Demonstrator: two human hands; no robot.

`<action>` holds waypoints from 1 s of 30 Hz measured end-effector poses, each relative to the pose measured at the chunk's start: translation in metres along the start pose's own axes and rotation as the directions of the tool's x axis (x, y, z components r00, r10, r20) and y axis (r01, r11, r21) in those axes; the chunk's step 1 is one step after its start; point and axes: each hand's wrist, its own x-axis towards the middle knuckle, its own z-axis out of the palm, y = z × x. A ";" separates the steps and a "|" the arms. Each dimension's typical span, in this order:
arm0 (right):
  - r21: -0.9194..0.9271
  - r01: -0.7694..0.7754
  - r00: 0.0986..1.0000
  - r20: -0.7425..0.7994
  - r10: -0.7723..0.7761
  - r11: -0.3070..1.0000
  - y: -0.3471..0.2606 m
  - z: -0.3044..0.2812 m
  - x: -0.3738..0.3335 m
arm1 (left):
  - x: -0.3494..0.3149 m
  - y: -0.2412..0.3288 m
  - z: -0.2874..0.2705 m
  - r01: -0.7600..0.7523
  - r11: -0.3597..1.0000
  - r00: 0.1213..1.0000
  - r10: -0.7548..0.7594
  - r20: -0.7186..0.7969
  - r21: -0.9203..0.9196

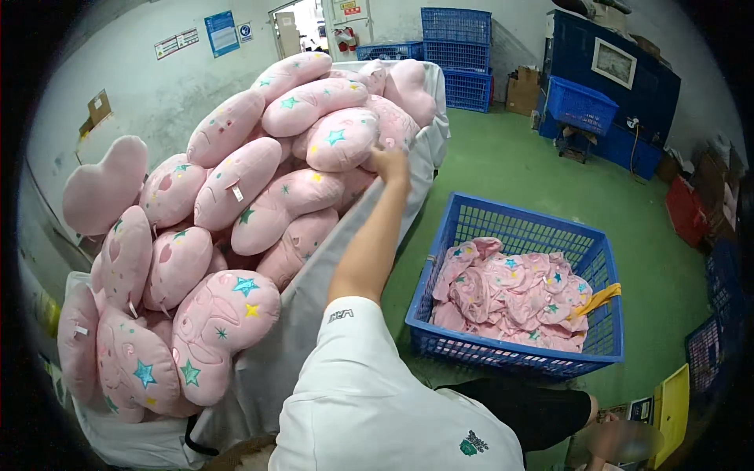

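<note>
My left arm, in a white short sleeve, stretches forward over the edge of a heaped table or bin lined with pale cloth (306,314). My left hand (390,166) is closed at the right edge of a rounded pink plush pillow (339,140) with a blue star. Its fingertips are partly hidden against the plush. Around it lie many stuffed pink pillows, among them a lobed one (224,330) with blue, green and yellow stars. I cannot make out my right hand; a smeared patch of skin shows at the lower right.
Right of the heap, a blue plastic crate (510,349) on the green floor (503,161) holds crumpled pink star-patterned covers (514,290) and a yellow strap (598,298). More blue crates (455,55) stand stacked at the back. A yellow container (671,408) sits at the lower right.
</note>
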 end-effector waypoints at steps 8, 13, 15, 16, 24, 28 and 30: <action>0.075 0.026 0.996 -0.088 -0.019 0.997 -0.004 -0.055 -0.016 | -0.231 0.021 0.154 -0.058 0.982 0.593 0.180 0.785 -0.181; 0.161 0.055 0.982 -0.187 -0.024 0.985 0.059 -0.085 -0.018 | -0.355 0.056 0.159 -0.031 0.968 0.301 0.246 0.921 -0.248; 0.230 0.080 0.959 -0.283 -0.012 0.970 0.094 -0.093 -0.018 | -0.386 0.062 0.151 -0.012 0.968 0.180 0.250 0.951 -0.252; 0.276 0.100 0.937 -0.348 0.002 0.956 0.109 -0.098 -0.019 | -0.400 0.061 0.146 -0.020 0.969 0.158 0.248 0.956 -0.248; -0.444 -0.073 0.837 -0.514 -0.187 0.893 0.044 -0.179 -0.082 | -0.457 0.022 0.124 -0.045 0.982 -0.061 0.178 0.982 -0.181; -0.583 -0.110 0.891 -0.417 -0.181 0.805 -0.048 -0.193 -0.130 | -0.467 0.008 0.118 -0.025 0.994 -0.122 0.106 0.987 -0.109; -0.519 -0.097 0.907 -0.398 -0.140 0.849 -0.070 -0.179 -0.130 | -0.472 0.003 0.114 -0.028 0.994 -0.139 0.104 0.985 -0.109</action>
